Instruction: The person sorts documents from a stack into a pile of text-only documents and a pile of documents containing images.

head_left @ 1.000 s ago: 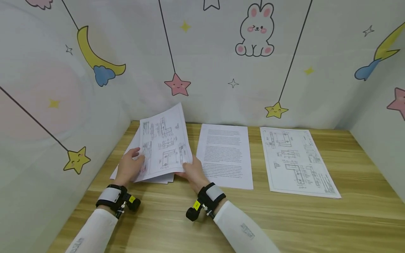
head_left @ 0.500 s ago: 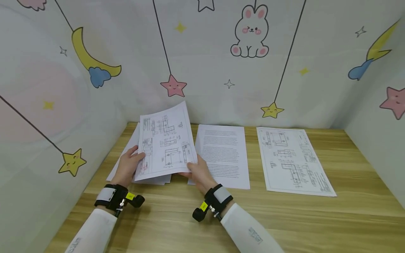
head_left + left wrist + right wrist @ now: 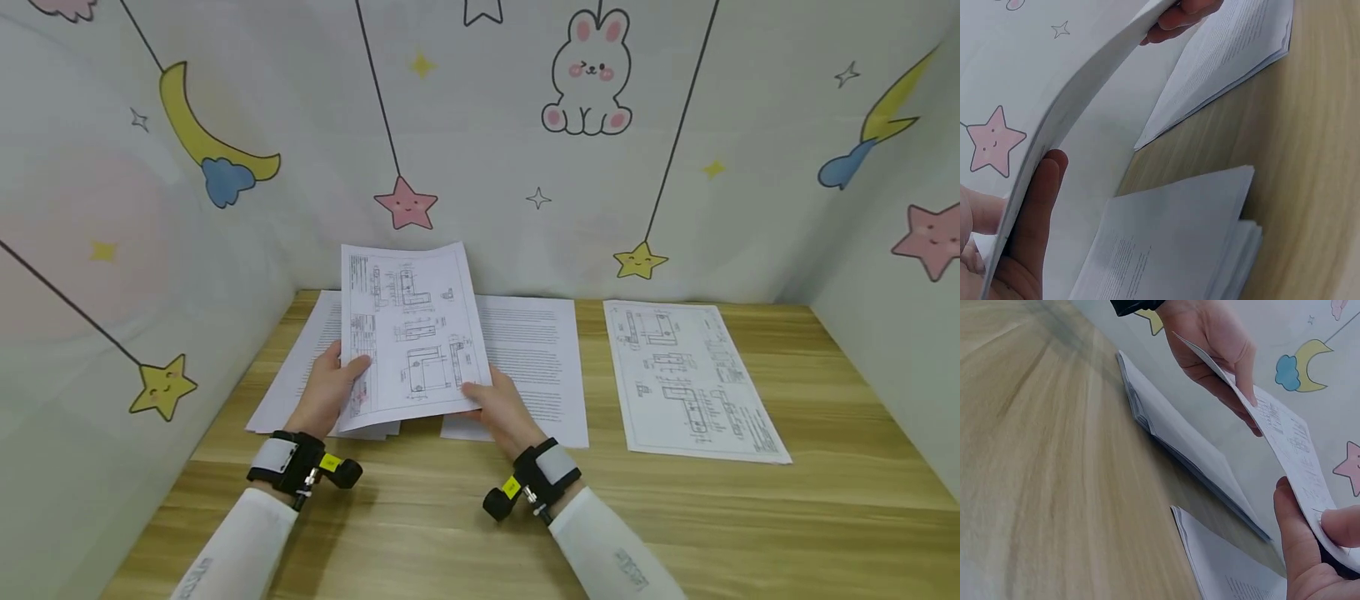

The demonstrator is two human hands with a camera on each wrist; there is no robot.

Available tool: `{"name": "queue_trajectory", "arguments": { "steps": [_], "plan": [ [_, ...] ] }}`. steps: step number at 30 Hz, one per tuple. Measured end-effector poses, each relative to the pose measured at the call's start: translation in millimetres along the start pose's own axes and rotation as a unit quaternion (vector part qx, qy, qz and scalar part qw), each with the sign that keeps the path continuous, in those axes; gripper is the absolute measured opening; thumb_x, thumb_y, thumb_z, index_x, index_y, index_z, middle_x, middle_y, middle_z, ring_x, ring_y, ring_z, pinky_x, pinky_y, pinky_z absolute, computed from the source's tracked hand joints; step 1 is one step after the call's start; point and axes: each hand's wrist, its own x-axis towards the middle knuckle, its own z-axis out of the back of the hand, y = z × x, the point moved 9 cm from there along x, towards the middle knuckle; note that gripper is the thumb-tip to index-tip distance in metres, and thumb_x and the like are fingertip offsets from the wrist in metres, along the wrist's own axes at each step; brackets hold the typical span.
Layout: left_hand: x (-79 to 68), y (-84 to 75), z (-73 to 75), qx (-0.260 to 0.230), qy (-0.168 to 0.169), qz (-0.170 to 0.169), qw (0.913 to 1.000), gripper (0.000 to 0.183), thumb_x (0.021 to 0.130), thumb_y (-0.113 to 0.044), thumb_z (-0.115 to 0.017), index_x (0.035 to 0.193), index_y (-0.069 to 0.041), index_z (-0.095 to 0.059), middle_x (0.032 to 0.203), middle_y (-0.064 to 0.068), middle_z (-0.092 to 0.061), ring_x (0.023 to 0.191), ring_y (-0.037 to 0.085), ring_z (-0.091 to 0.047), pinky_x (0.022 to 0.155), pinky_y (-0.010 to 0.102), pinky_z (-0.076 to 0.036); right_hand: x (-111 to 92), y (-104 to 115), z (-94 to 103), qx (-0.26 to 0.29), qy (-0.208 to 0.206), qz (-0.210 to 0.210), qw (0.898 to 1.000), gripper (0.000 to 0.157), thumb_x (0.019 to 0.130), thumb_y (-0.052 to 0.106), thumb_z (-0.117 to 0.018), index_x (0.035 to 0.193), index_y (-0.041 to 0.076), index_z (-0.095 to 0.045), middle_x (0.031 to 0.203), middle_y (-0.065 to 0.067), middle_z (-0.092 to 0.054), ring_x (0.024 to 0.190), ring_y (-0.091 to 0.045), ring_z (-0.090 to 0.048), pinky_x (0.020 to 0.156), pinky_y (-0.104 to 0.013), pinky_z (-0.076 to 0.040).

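My left hand (image 3: 323, 393) and right hand (image 3: 508, 408), nearly closed, pinched white rectangular drawing-printed paper (image 3: 412, 333), already lifted, setting-down seemingly pending.

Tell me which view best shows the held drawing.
The head view: the drawing faces that camera, its outline almost whole. The left wrist view catches it nearly edge-on, no print legible; the right wrist view shows the printed side at a slant.

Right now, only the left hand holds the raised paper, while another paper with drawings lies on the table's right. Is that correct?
Not quite: the right hand grips the raised paper too, along with the left hand, as the head view shows. The rest is right.
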Motion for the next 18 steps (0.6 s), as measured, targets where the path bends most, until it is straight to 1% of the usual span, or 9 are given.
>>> {"name": "queue_trajectory", "arguments": {
  "steps": [7,9,11,15,18],
  "plan": [
    [-0.7,-17.1,-23.0,0.000,0.023,-0.031,0.9993,0.050,0.106,-0.024,-0.044,0.154,-0.018,-0.031,0.134,0.016,-0.058,0.091,0.010,-0.068,0.074,0.024,-0.057,-6.0,10.5,24.3,-0.023,-0.021,-0.005,1.000,0.041,0.100,0.012,-0.051,0.140,0.015,-0.052,0.133,-0.010,-0.062,0.109,-0.016,-0.065,0.085,-0.030,-0.054],
    [-0.8,-21.2,-30.0,0.000,0.027,-0.039,0.9989,0.049,0.106,-0.023,-0.044,0.153,-0.018,-0.032,0.132,0.017,-0.059,0.091,0.011,-0.069,0.073,0.025,-0.058,-7.4,14.7,31.1,-0.036,-0.026,-0.004,0.999,0.040,0.100,0.013,-0.051,0.139,0.016,-0.053,0.132,-0.009,-0.063,0.111,-0.016,-0.065,0.086,-0.029,-0.053],
    [-1.6,-24.5,-37.2,0.003,0.031,-0.045,0.9985,0.048,0.106,-0.023,-0.044,0.153,-0.018,-0.033,0.132,0.017,-0.060,0.092,0.012,-0.069,0.074,0.025,-0.058,-7.9,17.5,39.8,-0.061,-0.036,-0.004,0.997,0.038,0.100,0.015,-0.052,0.138,0.016,-0.054,0.129,-0.008,-0.064,0.111,-0.016,-0.064,0.086,-0.028,-0.051],
    [-1.9,-26.0,-53.2,0.007,0.046,-0.042,0.9980,0.050,0.106,-0.023,-0.044,0.154,-0.021,-0.031,0.132,0.016,-0.061,0.095,0.014,-0.070,0.075,0.027,-0.059,-9.7,21.1,57.5,-0.108,-0.056,-0.003,0.993,0.036,0.099,0.019,-0.053,0.135,0.017,-0.056,0.122,-0.006,-0.066,0.108,-0.017,-0.062,0.085,-0.028,-0.047],
    [-1.4,-27.4,-66.0,0.002,0.056,-0.043,0.9975,0.050,0.106,-0.023,-0.045,0.154,-0.023,-0.031,0.131,0.014,-0.062,0.096,0.016,-0.070,0.077,0.028,-0.059,-12.0,23.5,69.4,-0.122,-0.071,-0.001,0.990,0.035,0.100,0.020,-0.053,0.134,0.017,-0.057,0.120,-0.006,-0.067,0.106,-0.018,-0.062,0.084,-0.029,-0.047]
  ]
}}
